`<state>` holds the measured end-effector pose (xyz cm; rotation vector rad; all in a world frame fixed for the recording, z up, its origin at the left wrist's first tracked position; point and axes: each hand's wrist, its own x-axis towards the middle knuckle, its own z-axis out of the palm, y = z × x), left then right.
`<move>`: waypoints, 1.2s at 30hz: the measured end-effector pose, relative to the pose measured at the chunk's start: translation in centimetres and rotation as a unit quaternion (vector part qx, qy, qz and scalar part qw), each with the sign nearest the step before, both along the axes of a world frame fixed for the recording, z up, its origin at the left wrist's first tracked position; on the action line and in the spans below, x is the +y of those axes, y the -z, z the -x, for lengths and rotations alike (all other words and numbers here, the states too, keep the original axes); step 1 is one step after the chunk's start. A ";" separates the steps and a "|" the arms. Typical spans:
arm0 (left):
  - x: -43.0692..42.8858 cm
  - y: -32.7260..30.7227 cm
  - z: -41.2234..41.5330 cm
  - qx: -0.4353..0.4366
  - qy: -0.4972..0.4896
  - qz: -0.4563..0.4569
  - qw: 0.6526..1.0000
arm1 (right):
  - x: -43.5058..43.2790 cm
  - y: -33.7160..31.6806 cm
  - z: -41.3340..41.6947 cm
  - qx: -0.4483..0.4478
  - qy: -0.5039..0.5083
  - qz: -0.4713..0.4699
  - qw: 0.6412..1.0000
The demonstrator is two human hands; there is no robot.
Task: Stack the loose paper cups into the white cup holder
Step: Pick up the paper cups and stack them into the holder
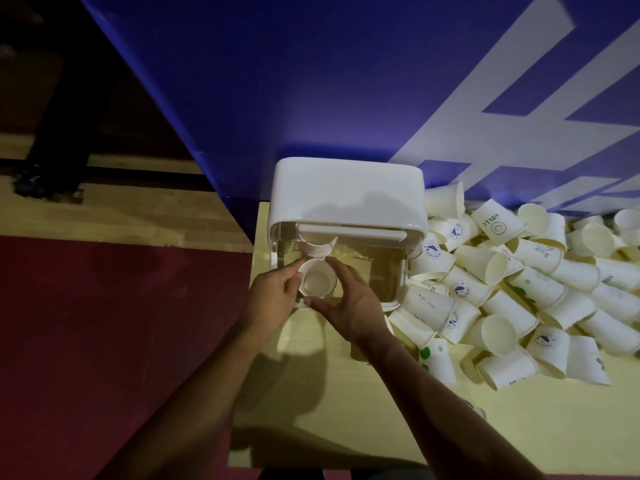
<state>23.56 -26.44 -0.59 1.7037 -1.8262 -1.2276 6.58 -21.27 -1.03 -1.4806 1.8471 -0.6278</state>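
Note:
The white cup holder [349, 192] stands at the back left corner of the table, its clear front part open toward me. A stack of cups [317, 244] hangs under its white top on the left side. Just below that stack is a single paper cup [317, 281], mouth facing me. My left hand [273, 296] pinches its left rim and my right hand [349, 303] curls around its right side, thumb under the cup. A large heap of loose paper cups [519, 289] lies to the right of the holder.
The pale yellow table [346, 427] ends at its left edge beside my left arm, with red and wooden floor [104, 323] beyond. A blue wall panel [311, 81] with white stripes rises right behind the holder and the cups.

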 end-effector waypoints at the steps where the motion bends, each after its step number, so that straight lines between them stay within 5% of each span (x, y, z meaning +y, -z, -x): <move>1: 0.0 0.0 0.0 -0.011 0.009 0.003 1.000 | 0.0 0.1 0.0 0.010 0.002 -0.004 1.000; 13: -0.6 0.5 0.8 -0.114 0.045 0.005 0.992 | -0.2 0.2 0.3 0.086 -0.022 -0.058 0.994; 24: -0.3 -0.4 0.8 -0.140 0.011 0.018 0.990 | -0.5 -1.3 0.4 0.044 -0.058 -0.112 0.991; 29: 3.4 -4.7 1.5 -0.091 -0.036 0.131 0.986 | 2.6 -4.2 4.2 -0.033 -0.001 -0.054 0.998; 36: 3.7 -10.5 17.9 -0.002 0.138 0.170 0.976 | 6.2 -9.8 19.3 -0.049 0.142 0.047 0.988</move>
